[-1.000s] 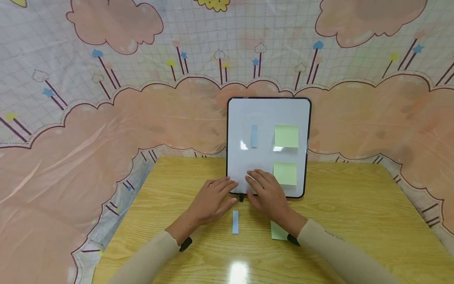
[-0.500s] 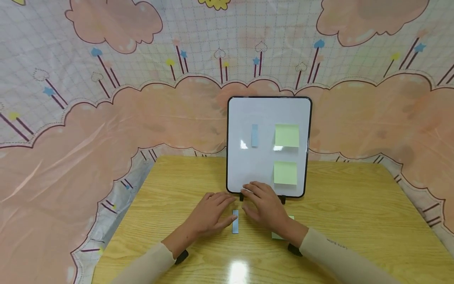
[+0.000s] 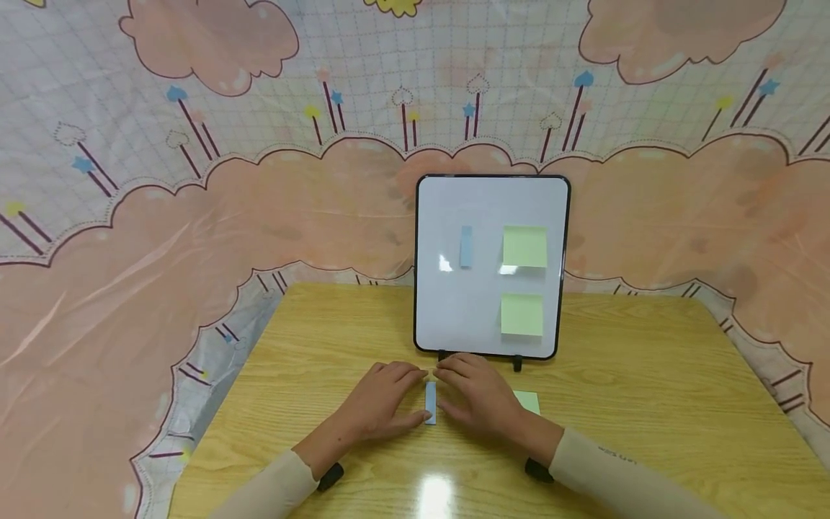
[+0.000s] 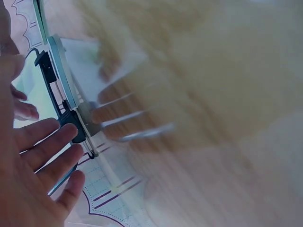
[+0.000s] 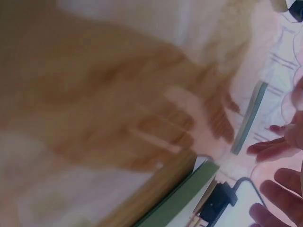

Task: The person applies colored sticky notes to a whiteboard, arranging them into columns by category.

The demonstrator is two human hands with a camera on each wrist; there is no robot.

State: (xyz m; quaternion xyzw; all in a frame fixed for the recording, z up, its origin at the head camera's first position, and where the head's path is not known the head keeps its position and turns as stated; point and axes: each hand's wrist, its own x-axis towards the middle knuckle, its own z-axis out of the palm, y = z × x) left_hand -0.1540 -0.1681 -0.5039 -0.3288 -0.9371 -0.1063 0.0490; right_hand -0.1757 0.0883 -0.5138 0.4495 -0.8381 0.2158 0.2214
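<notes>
A narrow blue sticky-note pad [image 3: 431,404] lies on the wooden table between my two hands. My left hand [image 3: 382,404] is on its left, fingers spread and loosely bent, with the thumb tip overlapping the pad's edge in the head view. From the other side, my right hand [image 3: 480,400] comes up close with relaxed fingers. In the left wrist view the left hand [image 4: 42,165] shows straightened fingers near the blue pad [image 4: 64,71]. The right wrist view has the right hand's fingers [image 5: 284,189] apart from the blue pad [image 5: 251,118]. A green sticky-note pad [image 3: 527,401] is partly hidden behind the right forearm.
Behind the hands a whiteboard [image 3: 480,194] stands upright on small black feet [image 3: 516,363]. One blue strip note [image 3: 465,247] and two green square notes, an upper one [image 3: 524,246] and a lower one [image 3: 521,315], stick to it. A patterned cloth [image 3: 324,194] hangs behind the table.
Both hands have drawn back from the whiteboard's lower edge toward the blue pad on the table. More of the board's foot and of the green pad now shows.
</notes>
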